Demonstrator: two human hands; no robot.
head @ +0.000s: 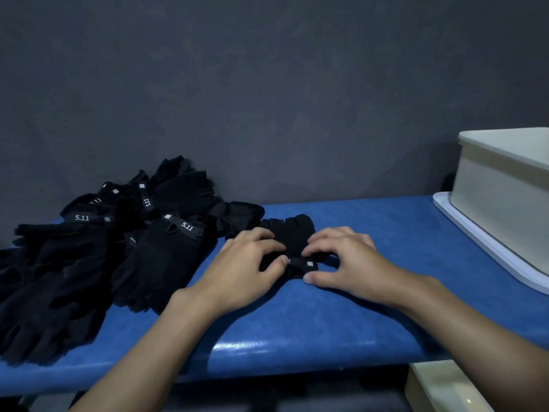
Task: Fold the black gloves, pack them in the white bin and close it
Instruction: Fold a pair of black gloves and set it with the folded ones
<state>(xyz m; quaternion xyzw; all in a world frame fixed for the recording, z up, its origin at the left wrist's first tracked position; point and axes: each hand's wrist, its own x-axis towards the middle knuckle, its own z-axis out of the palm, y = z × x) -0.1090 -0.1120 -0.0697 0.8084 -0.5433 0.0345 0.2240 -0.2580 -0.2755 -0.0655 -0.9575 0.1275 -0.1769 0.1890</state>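
A single black glove [292,236] lies flat on the blue table [297,322] near its middle, fingers pointing away from me. My left hand [243,269] pinches its cuff from the left. My right hand [341,257] pinches the same cuff from the right, near a small grey tag. A pile of several black gloves [118,248] with white "5.11" lettering covers the left part of the table. The white bin [505,197] stands at the far right, resting on a flat white lid [481,242].
A dark grey wall rises right behind the table. The table's rounded front edge runs across the lower view. A pale object [445,388] shows below the table at bottom right.
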